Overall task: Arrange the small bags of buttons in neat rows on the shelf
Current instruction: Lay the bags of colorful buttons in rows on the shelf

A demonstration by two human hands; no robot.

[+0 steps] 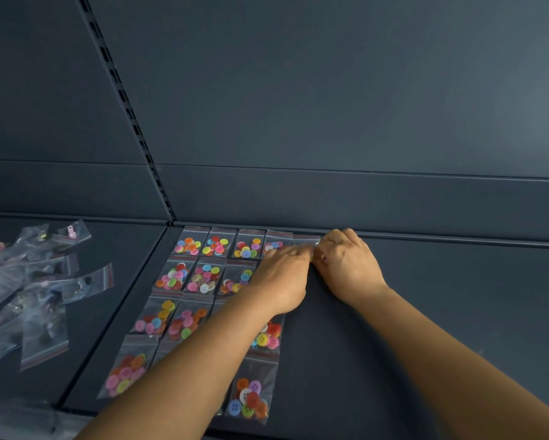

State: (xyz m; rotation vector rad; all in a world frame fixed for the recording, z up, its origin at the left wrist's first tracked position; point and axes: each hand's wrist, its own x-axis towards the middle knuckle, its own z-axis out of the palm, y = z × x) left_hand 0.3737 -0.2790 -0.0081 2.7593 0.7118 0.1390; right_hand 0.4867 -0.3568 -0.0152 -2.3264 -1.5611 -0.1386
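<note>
Several small clear bags of coloured buttons (203, 277) lie flat in rows on the dark shelf (425, 312), starting at its back left corner. One more clear bag (305, 241) sits at the right end of the back row, against the back wall. My left hand (282, 277) and my right hand (346, 265) meet over this bag, fingertips pinching its lower edge. Most of the bag is hidden by my fingers. My left forearm covers parts of the lower rows.
A loose heap of clear bags (29, 281) lies on the neighbouring shelf section at the left. A slotted upright rail (130, 122) divides the back panels. The shelf surface to the right of my hands is bare.
</note>
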